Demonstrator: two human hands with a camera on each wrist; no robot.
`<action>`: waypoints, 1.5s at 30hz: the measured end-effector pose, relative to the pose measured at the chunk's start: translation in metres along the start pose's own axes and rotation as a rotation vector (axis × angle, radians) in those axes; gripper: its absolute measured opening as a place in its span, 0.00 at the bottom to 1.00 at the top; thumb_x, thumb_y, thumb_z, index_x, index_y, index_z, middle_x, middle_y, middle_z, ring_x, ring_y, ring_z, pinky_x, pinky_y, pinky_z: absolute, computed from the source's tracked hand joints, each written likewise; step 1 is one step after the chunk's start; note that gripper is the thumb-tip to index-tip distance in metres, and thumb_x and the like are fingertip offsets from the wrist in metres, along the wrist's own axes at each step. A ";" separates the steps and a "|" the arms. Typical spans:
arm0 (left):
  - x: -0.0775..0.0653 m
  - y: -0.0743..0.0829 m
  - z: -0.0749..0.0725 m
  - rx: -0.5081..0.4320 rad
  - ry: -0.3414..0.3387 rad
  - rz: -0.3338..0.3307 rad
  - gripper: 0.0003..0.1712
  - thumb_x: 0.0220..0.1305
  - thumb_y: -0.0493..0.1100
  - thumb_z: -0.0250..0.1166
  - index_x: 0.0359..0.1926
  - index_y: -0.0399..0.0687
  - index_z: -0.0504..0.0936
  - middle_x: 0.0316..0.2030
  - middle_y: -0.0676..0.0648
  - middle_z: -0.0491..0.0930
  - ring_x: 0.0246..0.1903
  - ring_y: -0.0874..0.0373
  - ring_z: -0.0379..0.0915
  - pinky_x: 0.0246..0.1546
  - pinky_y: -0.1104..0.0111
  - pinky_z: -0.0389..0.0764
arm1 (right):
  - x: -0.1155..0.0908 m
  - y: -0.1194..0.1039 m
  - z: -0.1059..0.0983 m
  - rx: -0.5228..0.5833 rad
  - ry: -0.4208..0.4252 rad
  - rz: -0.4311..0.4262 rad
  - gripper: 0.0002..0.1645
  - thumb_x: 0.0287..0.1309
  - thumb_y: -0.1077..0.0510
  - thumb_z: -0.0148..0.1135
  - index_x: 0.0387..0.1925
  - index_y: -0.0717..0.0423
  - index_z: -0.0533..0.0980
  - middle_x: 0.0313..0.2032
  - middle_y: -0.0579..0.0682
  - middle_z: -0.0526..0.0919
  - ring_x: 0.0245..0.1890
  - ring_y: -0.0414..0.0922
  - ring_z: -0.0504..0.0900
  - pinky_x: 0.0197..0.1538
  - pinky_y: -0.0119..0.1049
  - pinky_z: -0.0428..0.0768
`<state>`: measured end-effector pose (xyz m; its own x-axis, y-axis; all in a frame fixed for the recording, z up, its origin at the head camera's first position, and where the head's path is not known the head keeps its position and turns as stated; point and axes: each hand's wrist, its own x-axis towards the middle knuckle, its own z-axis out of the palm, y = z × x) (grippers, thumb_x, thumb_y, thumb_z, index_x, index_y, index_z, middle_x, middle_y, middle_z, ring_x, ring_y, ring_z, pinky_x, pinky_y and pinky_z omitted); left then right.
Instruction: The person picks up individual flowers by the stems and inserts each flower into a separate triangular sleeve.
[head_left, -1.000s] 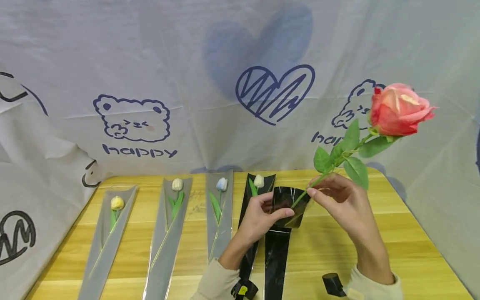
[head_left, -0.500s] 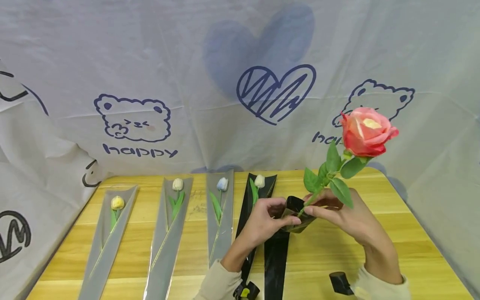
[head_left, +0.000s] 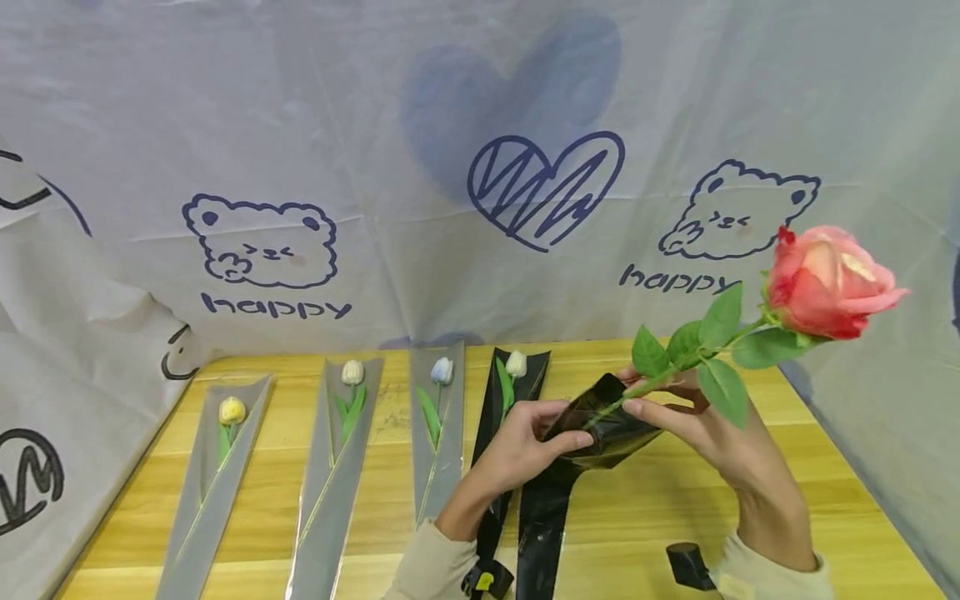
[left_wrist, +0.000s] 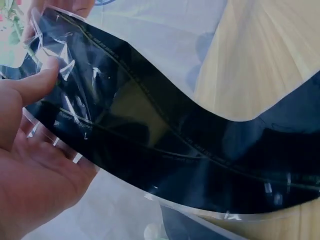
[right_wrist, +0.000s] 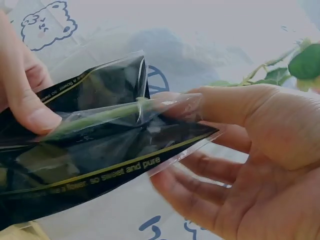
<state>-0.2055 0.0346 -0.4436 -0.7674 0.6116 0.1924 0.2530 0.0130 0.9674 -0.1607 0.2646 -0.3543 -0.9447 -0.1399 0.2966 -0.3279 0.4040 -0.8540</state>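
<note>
In the head view my left hand (head_left: 521, 446) grips a black flower sleeve (head_left: 546, 521) near its top, thumb over the clear film and fingers behind. The sleeve's mouth tilts up to the right, while its long tail curves down to the table. My right hand (head_left: 720, 433) pinches the green stem of a pink rose (head_left: 828, 283) just below the leaves. In the right wrist view the stem (right_wrist: 95, 120) runs into the sleeve's mouth under the film, with the left thumb (right_wrist: 42, 117) pressing over it. Gold lettering (right_wrist: 125, 168) lines the sleeve's edge.
On the wooden table (head_left: 652, 533), three grey sleeves with a yellow tulip (head_left: 232, 410), a cream tulip (head_left: 352, 372) and a blue tulip (head_left: 442, 371) lie at left. A black sleeve with a white tulip (head_left: 516, 364) lies partly under the left forearm. A printed cloth (head_left: 405, 267) hangs behind.
The rose swung down and left, then back out to the right, lower than at first. The sleeve's top has turned toward the right hand and shows more of its inside.
</note>
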 end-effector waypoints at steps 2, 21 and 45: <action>0.001 0.001 0.001 -0.016 0.014 0.014 0.14 0.69 0.37 0.69 0.53 0.37 0.86 0.43 0.40 0.87 0.37 0.61 0.85 0.36 0.70 0.81 | 0.000 -0.002 0.000 0.037 -0.027 0.011 0.16 0.59 0.65 0.75 0.49 0.62 0.84 0.48 0.53 0.88 0.50 0.40 0.85 0.47 0.35 0.84; 0.004 -0.005 0.001 0.011 0.063 0.055 0.08 0.69 0.38 0.69 0.36 0.34 0.87 0.24 0.46 0.79 0.21 0.65 0.64 0.28 0.71 0.66 | -0.005 0.003 -0.003 0.072 0.036 0.118 0.23 0.65 0.60 0.71 0.60 0.62 0.79 0.55 0.50 0.84 0.54 0.45 0.83 0.48 0.36 0.84; -0.001 -0.004 0.001 0.043 0.034 -0.017 0.12 0.67 0.39 0.70 0.28 0.38 0.83 0.17 0.55 0.62 0.19 0.64 0.55 0.27 0.71 0.62 | -0.010 -0.008 -0.003 0.593 0.483 -0.086 0.08 0.61 0.78 0.63 0.43 0.78 0.80 0.38 0.56 0.84 0.35 0.46 0.83 0.45 0.33 0.84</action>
<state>-0.2053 0.0351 -0.4480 -0.7911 0.5838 0.1824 0.2646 0.0578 0.9626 -0.1485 0.2650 -0.3489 -0.8556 0.3164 0.4096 -0.4741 -0.1615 -0.8655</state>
